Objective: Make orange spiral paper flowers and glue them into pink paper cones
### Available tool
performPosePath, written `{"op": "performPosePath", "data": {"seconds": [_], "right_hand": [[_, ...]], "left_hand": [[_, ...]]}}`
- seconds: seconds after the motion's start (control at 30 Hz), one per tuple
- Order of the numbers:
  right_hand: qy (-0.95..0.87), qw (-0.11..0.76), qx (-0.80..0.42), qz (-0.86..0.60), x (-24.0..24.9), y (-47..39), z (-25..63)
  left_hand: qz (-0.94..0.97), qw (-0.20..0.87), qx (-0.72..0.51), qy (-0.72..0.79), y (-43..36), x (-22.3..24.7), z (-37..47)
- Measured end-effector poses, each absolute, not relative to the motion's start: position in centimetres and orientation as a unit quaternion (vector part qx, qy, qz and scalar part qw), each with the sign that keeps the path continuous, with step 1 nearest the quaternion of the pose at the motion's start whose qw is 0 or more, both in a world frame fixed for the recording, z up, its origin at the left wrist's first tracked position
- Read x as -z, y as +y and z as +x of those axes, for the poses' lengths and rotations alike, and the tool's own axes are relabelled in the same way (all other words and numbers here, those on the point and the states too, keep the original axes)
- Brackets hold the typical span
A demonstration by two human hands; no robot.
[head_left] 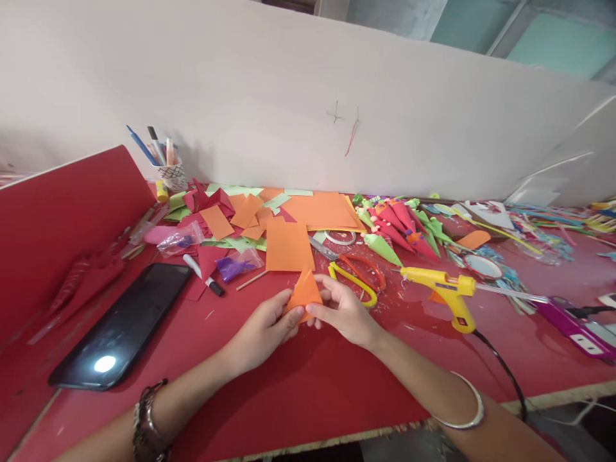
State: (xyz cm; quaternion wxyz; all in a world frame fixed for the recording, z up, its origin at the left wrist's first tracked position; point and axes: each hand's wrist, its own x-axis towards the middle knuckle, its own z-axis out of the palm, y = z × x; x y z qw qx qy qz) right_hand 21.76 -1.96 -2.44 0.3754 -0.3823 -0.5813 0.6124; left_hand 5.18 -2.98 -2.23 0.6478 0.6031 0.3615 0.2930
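Both my hands pinch one folded piece of orange paper, pointed at its top like a triangle. My left hand grips its left lower edge with thumb and fingers. On the opposite side, my right hand has the thumb in front and the fingers behind, partly hidden. Just beyond the fold lies a flat orange paper sheet. Scissors with red and yellow handles rest close to my right fingers.
A yellow glue gun lies to the right, its cord over the table edge, near a purple power strip. A black phone is at left. Paper scraps, paper cones and a pen cup line the back.
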Motion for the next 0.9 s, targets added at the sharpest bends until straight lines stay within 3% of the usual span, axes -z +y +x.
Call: {"op": "performPosePath", "data": {"seconds": [0.2, 0.4, 0.67, 0.9], "right_hand": [[-0.594, 0.334, -0.622, -0.386, 2.96, -1.64, 21.94], [-0.61, 0.333, -0.602, -0.393, 2.87, -1.98, 21.8], [-0.622, 0.313, -0.593, -0.404, 3.02, -2.2, 21.7], [-0.647, 0.336, -0.569, -0.382, 2.68, -2.36, 21.63]], "left_hand": [[0.666, 0.561, -0.279, 0.404, -2.64, 1.89, 4.68], [0.67, 0.587, -0.259, 0.372, -2.3, 1.67, 4.54], [0.691, 0.51, -0.267, 0.437, -2.73, 1.92, 4.76], [0.697, 0.541, -0.266, 0.387, -2.67, 1.54, 4.62]]}}
